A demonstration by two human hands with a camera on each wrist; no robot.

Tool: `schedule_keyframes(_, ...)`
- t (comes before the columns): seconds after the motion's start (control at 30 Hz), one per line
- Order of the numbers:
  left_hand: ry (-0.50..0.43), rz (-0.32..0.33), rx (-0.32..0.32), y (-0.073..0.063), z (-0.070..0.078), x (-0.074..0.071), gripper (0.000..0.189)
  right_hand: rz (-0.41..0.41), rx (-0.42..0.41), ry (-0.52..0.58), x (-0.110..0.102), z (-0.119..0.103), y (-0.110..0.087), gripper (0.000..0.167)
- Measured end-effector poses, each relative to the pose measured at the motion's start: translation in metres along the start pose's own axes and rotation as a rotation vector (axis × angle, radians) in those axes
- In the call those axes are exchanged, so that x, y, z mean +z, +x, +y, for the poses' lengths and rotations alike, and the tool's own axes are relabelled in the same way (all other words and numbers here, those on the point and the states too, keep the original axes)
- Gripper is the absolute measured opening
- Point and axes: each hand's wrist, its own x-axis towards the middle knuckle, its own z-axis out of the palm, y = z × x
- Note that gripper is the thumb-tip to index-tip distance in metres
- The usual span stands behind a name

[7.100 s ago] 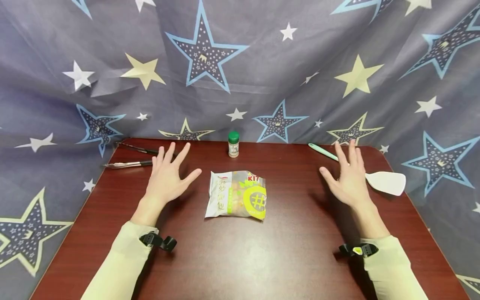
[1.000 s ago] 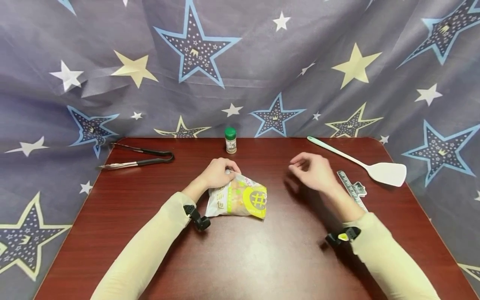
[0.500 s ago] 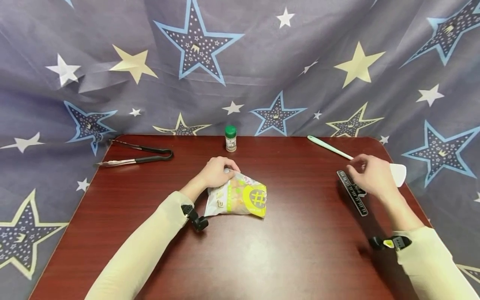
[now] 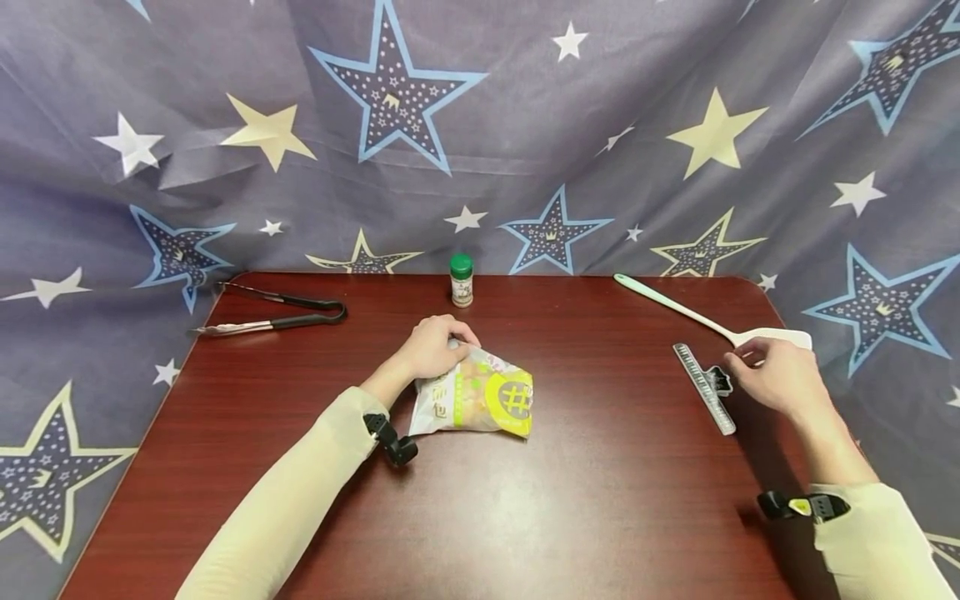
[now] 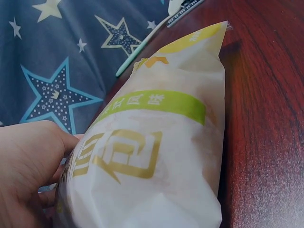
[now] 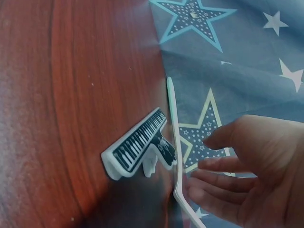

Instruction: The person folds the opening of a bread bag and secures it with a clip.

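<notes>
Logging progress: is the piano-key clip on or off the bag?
Off: the clip rests on the table, apart from the bag.

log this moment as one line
left hand: grips packet | right hand: holds nothing, near clip | tongs: untouched | green-capped bottle: upright

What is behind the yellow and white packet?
A green-capped bottle stands farther back on the table. The packet and left hand hide the surface immediately behind them.

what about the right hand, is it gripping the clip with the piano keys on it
No, in the right wrist view a gap shows between the right hand and the clip.
</notes>
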Motion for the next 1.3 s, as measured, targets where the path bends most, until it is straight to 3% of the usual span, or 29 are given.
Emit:
schedule_keyframes(0.5,-0.005,0.009,-0.002,-0.001,0.004,0.001,0.013,-0.174,0.011,-0.084,0.014,0.001,-0.007,0.030)
schedule_keyframes(0.77,0.001,0.002,0.007,0.000,0.003,0.000,0.013,-0.276,0.025,-0.066,0.012,-0.008,-0.007,0.029)
schedule_keyframes(1.03,-0.001,-0.006,-0.006,0.002,0.001,0.000,0.012,-0.199,-0.016,-0.017,0.008,-0.020,-0.005,0.020)
schedule_keyframes(1.3,-0.011,-0.002,-0.004,0.001,0.002,0.002,0.012,-0.095,0.071,0.080,0.006,-0.040,0.005,0.036)
